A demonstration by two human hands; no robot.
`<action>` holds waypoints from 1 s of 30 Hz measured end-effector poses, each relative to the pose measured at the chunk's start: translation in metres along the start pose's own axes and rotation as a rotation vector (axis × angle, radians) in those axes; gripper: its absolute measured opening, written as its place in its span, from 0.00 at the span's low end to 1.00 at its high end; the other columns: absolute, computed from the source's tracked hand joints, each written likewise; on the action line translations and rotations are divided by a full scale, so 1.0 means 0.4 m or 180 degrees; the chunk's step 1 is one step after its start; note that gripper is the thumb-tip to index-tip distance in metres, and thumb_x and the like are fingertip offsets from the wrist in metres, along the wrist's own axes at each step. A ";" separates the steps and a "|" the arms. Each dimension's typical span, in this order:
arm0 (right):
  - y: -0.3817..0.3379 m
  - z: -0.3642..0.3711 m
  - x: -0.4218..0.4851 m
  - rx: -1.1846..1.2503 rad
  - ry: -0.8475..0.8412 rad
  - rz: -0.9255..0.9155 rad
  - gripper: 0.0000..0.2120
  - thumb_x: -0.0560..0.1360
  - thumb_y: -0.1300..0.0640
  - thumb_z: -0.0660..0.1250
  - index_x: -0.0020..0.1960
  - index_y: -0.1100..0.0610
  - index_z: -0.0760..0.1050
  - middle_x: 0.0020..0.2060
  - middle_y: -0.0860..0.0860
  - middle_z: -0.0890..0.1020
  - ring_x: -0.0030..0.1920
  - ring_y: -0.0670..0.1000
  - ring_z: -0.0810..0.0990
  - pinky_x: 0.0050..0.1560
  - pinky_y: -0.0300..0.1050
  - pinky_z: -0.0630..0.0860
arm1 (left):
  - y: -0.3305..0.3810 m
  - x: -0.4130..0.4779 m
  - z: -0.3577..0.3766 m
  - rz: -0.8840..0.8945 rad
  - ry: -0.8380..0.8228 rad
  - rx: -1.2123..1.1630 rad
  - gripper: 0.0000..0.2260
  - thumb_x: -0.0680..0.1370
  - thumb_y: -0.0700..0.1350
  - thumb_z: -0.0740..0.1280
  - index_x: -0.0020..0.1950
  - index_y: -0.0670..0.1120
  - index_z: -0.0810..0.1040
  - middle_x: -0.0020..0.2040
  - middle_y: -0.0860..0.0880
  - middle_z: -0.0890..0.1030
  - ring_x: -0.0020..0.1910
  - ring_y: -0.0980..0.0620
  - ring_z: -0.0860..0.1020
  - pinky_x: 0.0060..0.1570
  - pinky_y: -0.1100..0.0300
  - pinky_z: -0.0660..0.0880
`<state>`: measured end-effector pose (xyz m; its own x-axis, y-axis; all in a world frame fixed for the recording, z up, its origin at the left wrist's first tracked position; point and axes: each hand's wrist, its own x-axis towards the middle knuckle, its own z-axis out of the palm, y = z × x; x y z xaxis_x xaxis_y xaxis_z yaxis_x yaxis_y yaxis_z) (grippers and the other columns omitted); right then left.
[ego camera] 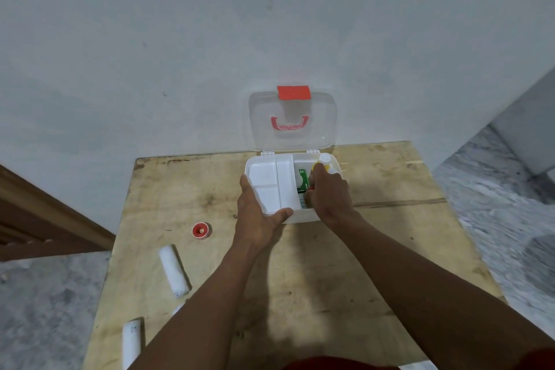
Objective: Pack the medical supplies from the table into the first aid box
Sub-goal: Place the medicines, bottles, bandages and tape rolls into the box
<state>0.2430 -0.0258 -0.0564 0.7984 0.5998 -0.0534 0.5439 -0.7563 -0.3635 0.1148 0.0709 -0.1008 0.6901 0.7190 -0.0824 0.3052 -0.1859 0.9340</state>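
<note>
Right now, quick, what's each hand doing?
Left hand: holding the near left corner of the box.
Right hand: curled inside the right side of the box; grip cannot be told.

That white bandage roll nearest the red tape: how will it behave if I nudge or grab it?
The bandage roll is a cylinder lying on its side on the table, so it will probably roll if pushed sideways. It looks like soft wrapped gauze, likely light and squashy.

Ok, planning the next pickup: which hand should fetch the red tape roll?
Left. The red tape roll lies left of the left hand; the right hand is inside the first aid box.
</note>
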 end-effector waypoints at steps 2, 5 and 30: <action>0.007 -0.005 -0.006 0.0017 -0.0033 0.0018 0.12 0.74 0.60 0.68 0.55 0.61 0.70 0.48 0.59 0.82 0.46 0.61 0.81 0.43 0.49 0.74 | -0.001 0.000 0.000 -0.0023 -0.0010 0.0016 0.44 0.65 0.49 0.80 0.72 0.51 0.55 0.64 0.49 0.71 0.62 0.49 0.70 0.55 0.52 0.75; 0.017 -0.012 -0.018 0.0090 -0.0004 0.0031 0.09 0.74 0.58 0.69 0.50 0.60 0.72 0.45 0.58 0.83 0.41 0.57 0.78 0.40 0.45 0.71 | -0.003 0.003 -0.001 -0.0057 -0.0027 0.0037 0.46 0.64 0.50 0.80 0.73 0.52 0.53 0.65 0.48 0.71 0.62 0.47 0.71 0.57 0.47 0.76; 0.245 0.075 0.084 0.1587 -0.0960 -0.0371 0.76 0.42 0.32 0.83 0.77 0.44 0.42 0.74 0.50 0.64 0.74 0.57 0.66 0.68 0.63 0.70 | 0.027 -0.003 -0.011 0.0020 -0.0318 -0.0233 0.41 0.66 0.49 0.79 0.72 0.54 0.58 0.63 0.62 0.71 0.62 0.65 0.72 0.59 0.53 0.78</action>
<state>0.3155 -0.0720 -0.1217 0.5923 0.7745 -0.2221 0.3783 -0.5107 -0.7720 0.1144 0.0711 -0.0889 0.7549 0.6471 -0.1073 0.2545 -0.1382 0.9572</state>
